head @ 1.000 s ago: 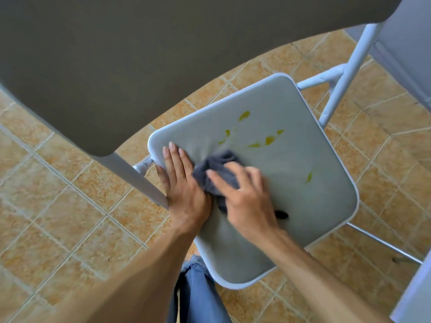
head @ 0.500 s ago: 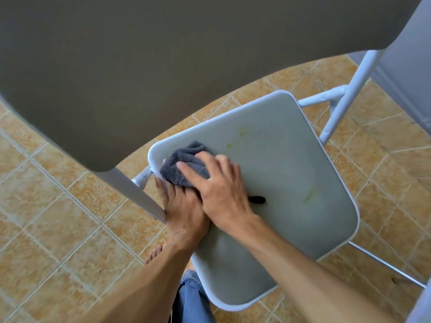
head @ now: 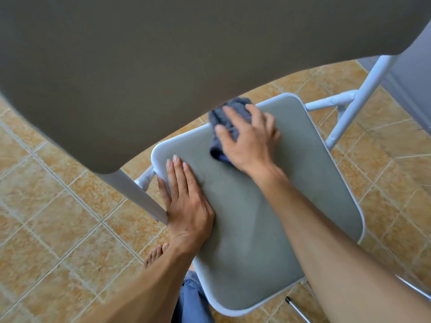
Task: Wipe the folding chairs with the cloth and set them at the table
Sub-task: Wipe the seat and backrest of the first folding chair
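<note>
The right hand (head: 249, 141) gripped the cloth (head: 215, 116) at the chair seat (head: 256, 229)'s far edge, fingers curled over it. The left hand (head: 186, 206) lay flat, fingers straight and together.

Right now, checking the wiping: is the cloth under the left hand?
No, the right hand grips the cloth on the seat; the left hand lies flat, bare.
</note>
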A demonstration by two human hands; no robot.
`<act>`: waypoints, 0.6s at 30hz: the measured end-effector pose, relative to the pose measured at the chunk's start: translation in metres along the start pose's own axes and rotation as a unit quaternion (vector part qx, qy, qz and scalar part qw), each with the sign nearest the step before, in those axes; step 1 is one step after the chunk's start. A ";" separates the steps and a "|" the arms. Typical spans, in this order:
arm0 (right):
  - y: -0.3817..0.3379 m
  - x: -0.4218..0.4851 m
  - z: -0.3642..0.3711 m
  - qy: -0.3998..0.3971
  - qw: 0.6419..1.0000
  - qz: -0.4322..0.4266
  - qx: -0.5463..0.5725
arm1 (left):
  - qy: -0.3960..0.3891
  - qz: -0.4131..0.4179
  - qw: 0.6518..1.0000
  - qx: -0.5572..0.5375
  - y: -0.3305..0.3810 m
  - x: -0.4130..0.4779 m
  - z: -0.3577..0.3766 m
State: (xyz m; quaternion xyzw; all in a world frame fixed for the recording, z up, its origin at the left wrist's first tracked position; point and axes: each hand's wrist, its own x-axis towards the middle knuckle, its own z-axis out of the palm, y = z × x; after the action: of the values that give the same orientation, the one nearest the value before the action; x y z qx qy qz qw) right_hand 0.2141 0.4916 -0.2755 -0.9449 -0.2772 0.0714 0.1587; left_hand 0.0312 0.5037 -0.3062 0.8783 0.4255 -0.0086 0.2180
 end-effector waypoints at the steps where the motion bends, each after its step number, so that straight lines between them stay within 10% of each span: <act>1: -0.010 -0.004 0.009 -0.025 1.000 -0.002 -0.017 | 0.000 0.002 1.000 -0.001 0.000 0.000 0.000; 13: 0.055 -0.141 -0.044 -0.144 0.962 -0.230 0.006 | -0.081 0.023 0.994 -0.073 -0.007 0.004 -0.019; 18: 0.062 -0.063 -0.043 0.034 0.997 -0.056 0.031 | -0.098 -0.006 0.992 -0.080 -0.002 0.006 -0.028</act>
State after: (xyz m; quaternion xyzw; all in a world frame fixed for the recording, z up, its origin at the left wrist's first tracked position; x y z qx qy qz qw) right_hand 0.2022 0.3964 -0.2531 -0.9245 -0.3217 0.0384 0.2010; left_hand 0.0282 0.5204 -0.2825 0.8504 0.4066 -0.0613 0.3282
